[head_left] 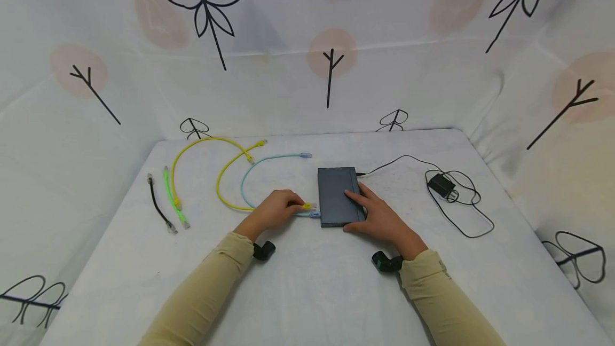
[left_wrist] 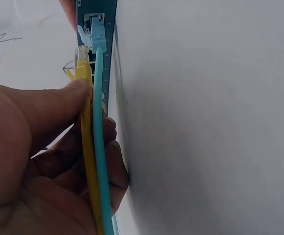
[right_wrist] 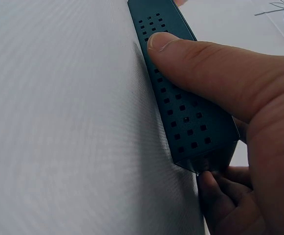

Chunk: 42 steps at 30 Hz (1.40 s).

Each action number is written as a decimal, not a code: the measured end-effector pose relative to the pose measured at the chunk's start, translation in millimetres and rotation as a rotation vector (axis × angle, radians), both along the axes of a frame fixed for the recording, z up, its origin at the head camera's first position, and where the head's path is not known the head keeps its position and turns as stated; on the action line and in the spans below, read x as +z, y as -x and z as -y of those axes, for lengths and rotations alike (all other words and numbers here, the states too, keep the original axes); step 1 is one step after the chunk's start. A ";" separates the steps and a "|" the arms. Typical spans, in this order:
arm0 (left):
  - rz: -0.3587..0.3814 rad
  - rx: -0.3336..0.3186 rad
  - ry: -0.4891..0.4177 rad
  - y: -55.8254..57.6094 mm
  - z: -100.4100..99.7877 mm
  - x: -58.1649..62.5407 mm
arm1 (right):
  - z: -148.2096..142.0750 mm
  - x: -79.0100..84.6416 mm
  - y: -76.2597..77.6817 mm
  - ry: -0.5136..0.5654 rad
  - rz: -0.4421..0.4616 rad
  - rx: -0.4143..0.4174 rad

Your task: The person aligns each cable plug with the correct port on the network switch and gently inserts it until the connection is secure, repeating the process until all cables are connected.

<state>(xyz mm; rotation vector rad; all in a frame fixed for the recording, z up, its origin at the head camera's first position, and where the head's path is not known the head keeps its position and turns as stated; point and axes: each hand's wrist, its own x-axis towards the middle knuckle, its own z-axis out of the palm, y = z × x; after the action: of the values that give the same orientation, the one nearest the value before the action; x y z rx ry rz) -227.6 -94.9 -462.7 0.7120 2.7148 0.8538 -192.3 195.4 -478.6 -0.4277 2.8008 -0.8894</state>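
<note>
My left hand (head_left: 275,209) pinches a yellow network cable (left_wrist: 86,132) just behind its clear plug (left_wrist: 81,55). That plug sits close to the port side of a dark grey network switch (head_left: 335,196), beside the light blue cable's plug (left_wrist: 98,34), which is in the first port at the near end. The light blue cable (left_wrist: 98,98) runs alongside the yellow one past my left fingers. My right hand (head_left: 381,220) grips the switch at its right end. Its thumb (right_wrist: 190,58) presses the vented near side, while the other fingers lie over the top and the far end.
A power adapter (head_left: 441,186) with a looped black cord lies to the right, its lead running into the switch's back right. On the left are another yellow cable (head_left: 178,164), a short green cable (head_left: 169,191) and a short black cable (head_left: 156,202). Patterned white cloth walls surround the table.
</note>
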 end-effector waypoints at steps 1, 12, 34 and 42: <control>0.001 -0.004 0.003 -0.3 -0.9 0.3 | 0.0 0.3 -0.1 0.002 -0.003 0.002; -0.020 -0.045 0.039 0.4 -5.1 -2.4 | 1.6 1.6 -0.1 0.010 0.011 -0.001; -0.017 -0.050 0.050 -2.6 -10.3 1.7 | 2.5 3.2 -1.4 0.001 0.011 -0.003; -0.024 -0.060 0.049 -1.0 -11.1 1.2 | 2.3 2.6 -0.3 -0.004 0.009 -0.003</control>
<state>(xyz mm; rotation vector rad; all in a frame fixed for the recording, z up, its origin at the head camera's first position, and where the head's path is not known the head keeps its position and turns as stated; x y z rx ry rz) -226.6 -83.8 -461.5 0.7934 2.7104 0.7680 -192.0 193.1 -476.0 -0.4187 2.7955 -0.8842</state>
